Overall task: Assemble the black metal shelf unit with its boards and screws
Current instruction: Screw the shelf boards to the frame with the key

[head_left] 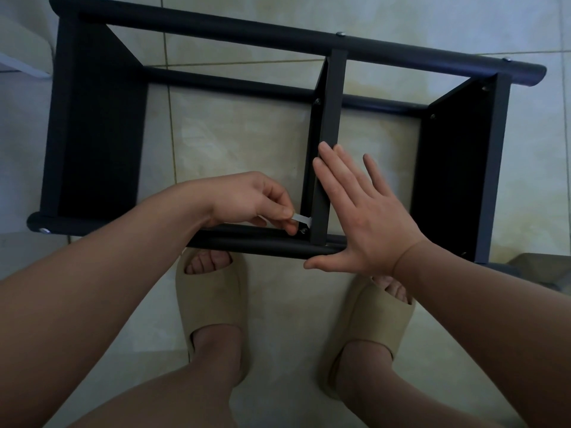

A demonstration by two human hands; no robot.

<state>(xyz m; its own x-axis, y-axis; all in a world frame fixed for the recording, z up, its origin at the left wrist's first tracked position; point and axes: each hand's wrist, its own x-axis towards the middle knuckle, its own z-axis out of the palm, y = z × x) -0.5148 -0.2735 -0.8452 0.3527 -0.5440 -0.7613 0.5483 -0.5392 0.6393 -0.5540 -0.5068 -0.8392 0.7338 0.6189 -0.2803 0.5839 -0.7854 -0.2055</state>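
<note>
Pinches one silvery tool (pixel 299 217) with the left hand (pixel 247 199) at one screw (pixel 304 231); presses the straight-fingered right hand (pixel 367 217) on the middle board (pixel 328 112) (one of three).

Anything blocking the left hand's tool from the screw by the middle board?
Nothing visible. The tool in the left hand is right at the screw; the right hand presses the board from the other side.

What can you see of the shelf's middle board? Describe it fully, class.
The middle board is dark, matt and thin, seen edge-on, standing between the far rail and the near rail. The right hand lies flat against its right side. The left hand pinches a small pale tool on a screw at its near left corner.
</note>
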